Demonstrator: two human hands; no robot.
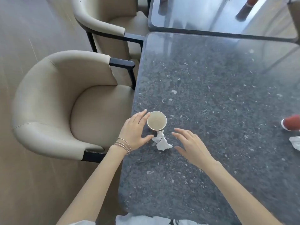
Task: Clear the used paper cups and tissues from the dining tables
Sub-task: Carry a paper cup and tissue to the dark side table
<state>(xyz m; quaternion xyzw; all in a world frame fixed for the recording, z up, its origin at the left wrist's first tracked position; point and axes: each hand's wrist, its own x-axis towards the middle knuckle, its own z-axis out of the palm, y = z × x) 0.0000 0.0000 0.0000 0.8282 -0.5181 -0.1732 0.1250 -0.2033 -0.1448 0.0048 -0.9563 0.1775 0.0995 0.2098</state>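
An upright paper cup point(156, 120) stands near the left edge of the dark speckled table point(211, 103); its inside looks pale and bare. A crumpled white tissue point(161, 141) lies right in front of the cup. My left hand point(135, 130) is spread beside the cup's left side, with its fingertips at the rim and its thumb near the tissue. To the right of the tissue my right hand point(191, 146) hovers with straight, spread fingers and holds nothing. At the right edge lie a red paper cup point(291, 122) on its side and another tissue point(295, 142).
Two beige armchairs point(65, 108) stand along the table's left side on a wooden floor. A second glossy table point(211, 15) adjoins at the back, with red cups point(245, 11) standing on it.
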